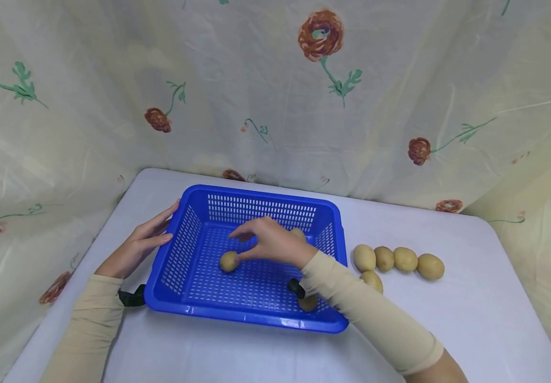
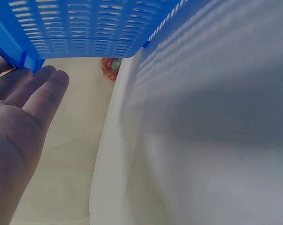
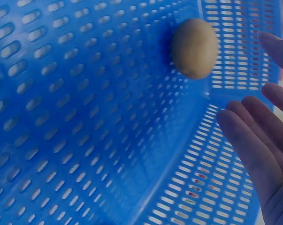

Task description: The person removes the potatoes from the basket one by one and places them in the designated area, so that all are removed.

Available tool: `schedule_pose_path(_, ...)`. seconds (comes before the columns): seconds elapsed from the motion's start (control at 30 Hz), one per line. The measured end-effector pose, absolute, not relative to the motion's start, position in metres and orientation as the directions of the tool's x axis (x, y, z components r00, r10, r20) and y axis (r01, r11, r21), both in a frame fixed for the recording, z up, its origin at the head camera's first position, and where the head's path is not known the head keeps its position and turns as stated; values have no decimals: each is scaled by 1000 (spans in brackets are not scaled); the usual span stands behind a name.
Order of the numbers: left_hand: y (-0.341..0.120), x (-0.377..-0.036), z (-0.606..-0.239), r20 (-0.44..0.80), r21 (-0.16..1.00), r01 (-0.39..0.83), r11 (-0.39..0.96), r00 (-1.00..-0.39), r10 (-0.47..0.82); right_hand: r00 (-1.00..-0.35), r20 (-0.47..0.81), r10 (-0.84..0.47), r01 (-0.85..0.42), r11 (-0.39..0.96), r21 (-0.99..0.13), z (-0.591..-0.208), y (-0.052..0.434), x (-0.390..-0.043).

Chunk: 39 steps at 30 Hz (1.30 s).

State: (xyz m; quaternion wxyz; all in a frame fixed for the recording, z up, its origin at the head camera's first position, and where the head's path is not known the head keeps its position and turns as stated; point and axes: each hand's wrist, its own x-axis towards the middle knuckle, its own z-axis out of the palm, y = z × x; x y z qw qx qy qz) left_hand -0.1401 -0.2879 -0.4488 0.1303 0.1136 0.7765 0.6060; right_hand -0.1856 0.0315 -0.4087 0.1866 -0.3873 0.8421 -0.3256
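A blue plastic basket (image 1: 247, 318) with slotted walls stands on the table. Straight fingers of my left hand (image 1: 143, 242) touch its left rim from outside, thumb at the top edge; the left wrist view shows the fingertips (image 2: 59, 80) right under the rim. My right hand (image 1: 275, 242) hovers inside the basket with thumb and fingers spread, nothing between them. Beside its thumb lies a potato (image 1: 228, 262) on the basket floor, standing apart from the fingers in the right wrist view. Another potato (image 1: 298, 234) shows behind the hand, and a third potato (image 1: 308, 304) is partly covered by the right wrist.
Right of the basket, several potatoes (image 1: 405, 260) lie in a row on the white-covered table (image 1: 476, 319), with one more potato (image 1: 372, 280) in front, partly behind the right sleeve. A flowered curtain (image 1: 256, 64) hangs behind and at both sides.
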Motion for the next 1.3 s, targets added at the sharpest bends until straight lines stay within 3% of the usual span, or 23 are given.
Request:
schedule_pose_path(0.53, -287, -138, -449, -49, 969, 37, 244, -941, 336, -607, -97, -788, -620, 547, -563, -427, 8, -184)
schedule_pose_path(0.83, -286, -138, -448, -55, 968, 31, 249, -941, 333, -627, -102, -772, -615, 571, -544, -434, 4, -181)
schedule_pose_path(1.3, -286, -139, -448, -55, 971, 30, 239, -939, 340, -607, -119, -786, -621, 562, -547, -434, 5, -180)
